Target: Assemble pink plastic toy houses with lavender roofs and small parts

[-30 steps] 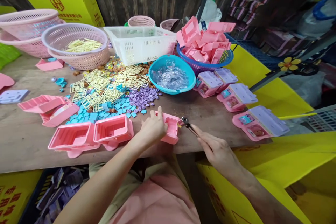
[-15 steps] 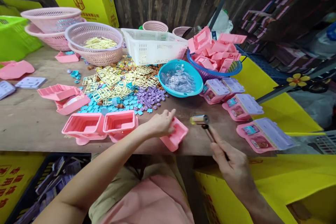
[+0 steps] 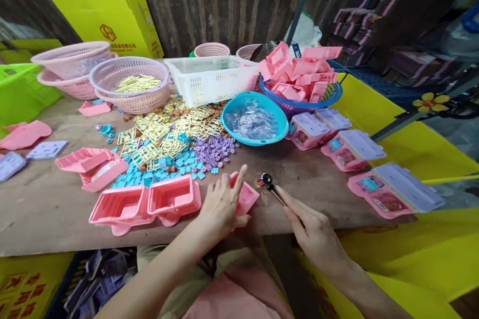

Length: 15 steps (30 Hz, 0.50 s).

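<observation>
My left hand (image 3: 220, 207) is at a small pink plastic casing (image 3: 247, 198) near the table's front edge. Its thumb and forefinger are around the near side of the casing, and the palm hides part of it. In my right hand (image 3: 312, 224) is a small hammer (image 3: 276, 193), gripped by its dark handle. The shiny round head is just right of the casing, apart from it. Left of my left hand stand two open pink plastic boxes, one (image 3: 174, 197) nearer and the other (image 3: 121, 207) farther left.
Assembled pink-and-purple toy pieces (image 3: 396, 192) line the right side. A blue bowl (image 3: 256, 137) holds clear plastic parts; behind it a basket (image 3: 333, 95) is heaped with pink parts. Loose purple swirls (image 3: 213, 152), cream frames (image 3: 153, 129) and blue pieces lie mid-table. A white basket (image 3: 209, 84) stands behind.
My left hand has shifted left and its fingers have spread around the casing, which has turned. The hammer has moved slightly left and down with my right hand. The camera view has tilted up.
</observation>
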Each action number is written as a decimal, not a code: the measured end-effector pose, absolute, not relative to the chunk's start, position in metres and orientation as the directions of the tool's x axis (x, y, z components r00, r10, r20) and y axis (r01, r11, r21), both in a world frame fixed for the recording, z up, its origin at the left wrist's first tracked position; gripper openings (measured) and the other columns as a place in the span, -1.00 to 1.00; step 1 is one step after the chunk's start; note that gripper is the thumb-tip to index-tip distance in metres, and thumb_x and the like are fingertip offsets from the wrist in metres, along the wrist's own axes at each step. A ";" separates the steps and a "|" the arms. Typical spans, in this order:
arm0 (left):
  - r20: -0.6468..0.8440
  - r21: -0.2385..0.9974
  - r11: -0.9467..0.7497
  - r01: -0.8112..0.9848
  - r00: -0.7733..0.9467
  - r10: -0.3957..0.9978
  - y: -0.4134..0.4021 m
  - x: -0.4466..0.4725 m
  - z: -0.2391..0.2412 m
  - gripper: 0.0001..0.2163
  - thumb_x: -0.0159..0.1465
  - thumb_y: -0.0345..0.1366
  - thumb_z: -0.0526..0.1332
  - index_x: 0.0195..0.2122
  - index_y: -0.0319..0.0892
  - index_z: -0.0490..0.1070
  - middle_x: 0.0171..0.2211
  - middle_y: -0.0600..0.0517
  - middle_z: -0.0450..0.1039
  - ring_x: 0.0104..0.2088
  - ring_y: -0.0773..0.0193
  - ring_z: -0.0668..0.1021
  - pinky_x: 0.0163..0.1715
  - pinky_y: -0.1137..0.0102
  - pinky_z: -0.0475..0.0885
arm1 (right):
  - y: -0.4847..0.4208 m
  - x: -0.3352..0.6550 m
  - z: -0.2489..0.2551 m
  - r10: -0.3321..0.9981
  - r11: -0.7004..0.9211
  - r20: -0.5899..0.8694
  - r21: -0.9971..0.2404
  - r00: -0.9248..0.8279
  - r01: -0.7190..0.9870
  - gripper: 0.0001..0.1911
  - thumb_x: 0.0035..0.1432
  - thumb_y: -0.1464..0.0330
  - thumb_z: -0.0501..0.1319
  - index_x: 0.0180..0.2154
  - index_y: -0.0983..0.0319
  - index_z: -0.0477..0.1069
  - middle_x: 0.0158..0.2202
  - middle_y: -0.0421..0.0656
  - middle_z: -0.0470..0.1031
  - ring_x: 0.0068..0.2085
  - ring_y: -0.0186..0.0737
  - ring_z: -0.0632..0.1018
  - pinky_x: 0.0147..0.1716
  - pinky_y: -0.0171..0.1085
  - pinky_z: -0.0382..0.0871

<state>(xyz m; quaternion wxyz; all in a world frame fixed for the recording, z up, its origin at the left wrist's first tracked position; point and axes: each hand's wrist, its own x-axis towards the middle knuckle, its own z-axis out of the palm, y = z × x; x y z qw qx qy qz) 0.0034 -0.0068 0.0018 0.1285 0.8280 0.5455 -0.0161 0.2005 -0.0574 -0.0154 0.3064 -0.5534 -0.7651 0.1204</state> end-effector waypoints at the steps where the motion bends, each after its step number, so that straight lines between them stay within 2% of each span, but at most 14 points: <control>1: -0.164 0.191 -0.421 0.886 0.452 0.877 -0.004 -0.003 0.001 0.00 -0.03 -0.19 0.32 0.30 -0.18 -0.34 0.08 -0.27 0.21 0.05 -0.09 0.35 -0.02 0.08 0.27 | -0.057 0.199 -0.015 0.924 0.361 0.316 -0.530 -0.217 0.767 -0.56 0.27 0.45 -0.05 0.18 0.21 0.17 0.08 -0.12 0.39 0.05 -0.22 0.45 0.01 -0.24 0.38; 3: -0.179 0.183 -0.444 0.877 0.474 0.862 0.003 -0.016 -0.001 0.03 -0.06 -0.24 0.32 0.30 -0.17 -0.39 0.08 -0.23 0.23 0.09 -0.10 0.31 0.04 0.03 0.19 | -0.059 0.195 -0.013 0.928 0.363 0.285 -0.549 -0.239 0.753 -0.54 0.27 0.47 -0.05 0.19 0.19 0.14 0.07 -0.12 0.40 0.04 -0.20 0.46 0.00 -0.22 0.39; 6: -0.206 0.197 -0.405 0.893 0.441 0.873 0.007 -0.025 -0.003 0.02 -0.04 -0.19 0.29 0.29 -0.23 -0.42 0.16 -0.28 0.15 0.17 -0.16 0.20 0.11 -0.12 0.02 | -0.064 0.189 -0.007 0.914 0.395 0.323 -0.570 -0.246 0.721 -0.51 0.26 0.50 -0.05 0.21 0.16 0.09 0.06 -0.12 0.41 0.02 -0.22 0.47 0.00 -0.24 0.40; 9: -0.137 0.169 -0.422 0.891 0.446 0.885 0.004 -0.024 -0.008 -0.07 0.01 -0.12 0.24 0.28 -0.33 -0.30 0.18 -0.35 0.11 0.19 -0.17 0.19 0.14 -0.18 -0.17 | -0.069 0.184 -0.003 0.885 0.433 0.409 -0.541 -0.223 0.721 -0.45 0.24 0.54 -0.05 0.24 0.18 0.00 0.09 -0.08 0.38 0.05 -0.19 0.45 0.01 -0.24 0.39; 10: -0.106 0.151 -0.434 0.888 0.451 0.886 0.002 -0.023 -0.010 -0.10 0.01 -0.12 0.24 0.27 -0.35 -0.23 0.18 -0.36 0.12 0.18 -0.17 0.20 0.15 -0.17 -0.19 | -0.070 0.183 -0.003 0.885 0.433 0.399 -0.520 -0.239 0.737 -0.43 0.22 0.56 -0.06 0.24 0.18 0.00 0.07 -0.06 0.40 0.02 -0.18 0.47 -0.02 -0.25 0.42; 13: -0.075 0.120 -0.458 0.881 0.469 0.880 0.000 -0.021 -0.012 -0.18 -0.02 -0.14 0.24 0.22 -0.35 -0.06 0.14 -0.34 0.18 0.15 -0.17 0.24 0.17 -0.12 -0.16 | -0.069 0.181 -0.005 0.915 0.403 0.224 -0.482 -0.335 0.778 -0.41 0.18 0.59 -0.08 0.22 0.14 0.07 -0.06 -0.09 0.51 -0.15 -0.20 0.58 -0.15 -0.27 0.50; 15: -0.088 0.119 -0.454 0.883 0.465 0.881 0.000 -0.021 -0.011 -0.20 -0.04 -0.17 0.25 0.20 -0.36 -0.02 0.11 -0.33 0.22 0.14 -0.17 0.26 0.17 -0.10 -0.13 | -0.065 0.179 -0.005 0.918 0.397 0.209 -0.497 -0.338 0.771 -0.43 0.20 0.57 -0.08 0.22 0.13 0.08 -0.05 -0.10 0.50 -0.12 -0.20 0.57 -0.13 -0.26 0.49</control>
